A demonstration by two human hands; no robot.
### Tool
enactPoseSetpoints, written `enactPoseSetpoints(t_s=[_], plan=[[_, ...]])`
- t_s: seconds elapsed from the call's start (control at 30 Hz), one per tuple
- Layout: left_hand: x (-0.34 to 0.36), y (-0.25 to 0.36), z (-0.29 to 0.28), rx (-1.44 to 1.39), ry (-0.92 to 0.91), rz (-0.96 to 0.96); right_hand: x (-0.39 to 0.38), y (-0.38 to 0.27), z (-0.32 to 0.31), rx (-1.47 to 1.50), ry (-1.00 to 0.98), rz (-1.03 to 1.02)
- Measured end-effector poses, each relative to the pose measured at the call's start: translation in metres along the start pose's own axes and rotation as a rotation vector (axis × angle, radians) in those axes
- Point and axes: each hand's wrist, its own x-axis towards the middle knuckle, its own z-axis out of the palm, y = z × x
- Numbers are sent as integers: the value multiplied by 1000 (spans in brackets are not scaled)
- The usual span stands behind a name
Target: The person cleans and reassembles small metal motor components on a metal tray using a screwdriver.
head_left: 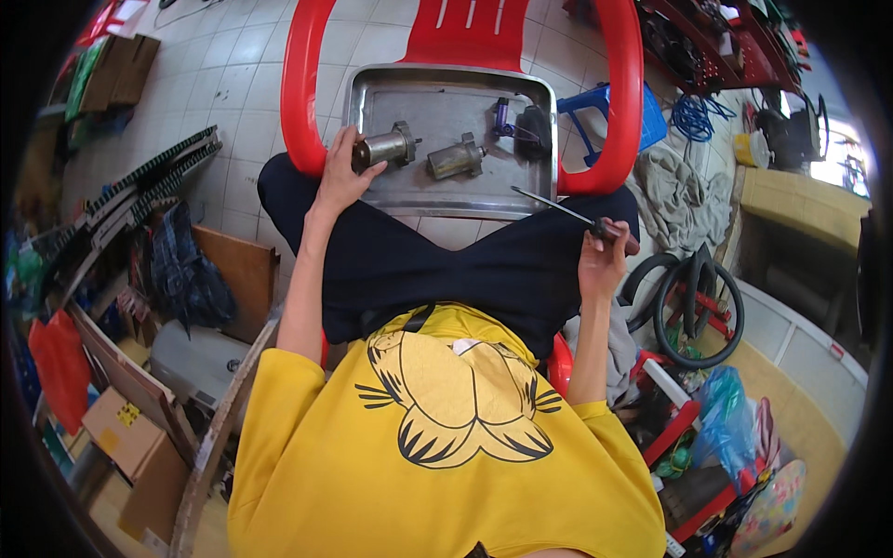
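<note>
My left hand (344, 179) has its thumb and fingers around the near-left end of a small cylindrical metal motor (383, 147). This motor lies in a shallow metal tray (446, 206), its flanged end and short shaft pointing right. A second, similar metal motor (456, 160) lies just to its right, apart from my hands. In my right hand (603, 262) is a screwdriver (556, 205), held by its dark reddish handle. Its long shank points up and left, with the tip over the tray's near right part.
The tray rests on a red plastic chair (625, 102). A small purple item (503, 117) and a black part (533, 132) lie at its right. Beyond are a blue stool (642, 116), grey cloth (684, 205) and black tyres (707, 312). Cardboard boxes (130, 437) and boards (237, 279) stand left.
</note>
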Motion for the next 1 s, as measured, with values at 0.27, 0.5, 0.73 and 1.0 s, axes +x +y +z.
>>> enactPoseSetpoints(t_s=[0.27, 0.5, 0.73, 1.0], plan=[[0, -6, -16, -141, -213, -175, 8, -11, -10, 212, -162, 81], [1, 9, -27, -4, -254, -96, 7, -10, -2, 263, -263, 95], [2, 9, -28, -36, -292, -117, 9, -10, -10, 281, -264, 133], [-5, 3, -28, -53, -310, -109, 12, -7, -4, 338, -278, 91]])
